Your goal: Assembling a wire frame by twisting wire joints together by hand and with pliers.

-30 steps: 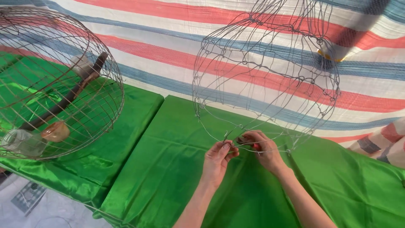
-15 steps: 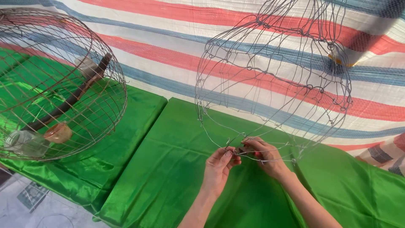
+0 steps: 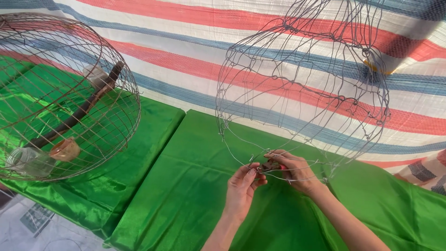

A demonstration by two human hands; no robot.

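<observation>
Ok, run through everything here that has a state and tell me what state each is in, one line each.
Wire frame: unfinished, open bare wire, tilted over the green cloth.
Left hand: fingers pinched at the frame's bottom ring.
Right hand: closed around a small reddish tool, hard to identify.
Finished cage: lying on its side on the cloth.
Wooden perch: inside the cage, slanted.
Striped tarp: spread out behind.

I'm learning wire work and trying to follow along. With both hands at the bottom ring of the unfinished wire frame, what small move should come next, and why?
Probably a short twist of the small reddish tool in the right hand, while the left hand steadies the bottom ring. Both hands meet at one joint of the wire frame, and the tool seems to sit on the wire there.
</observation>
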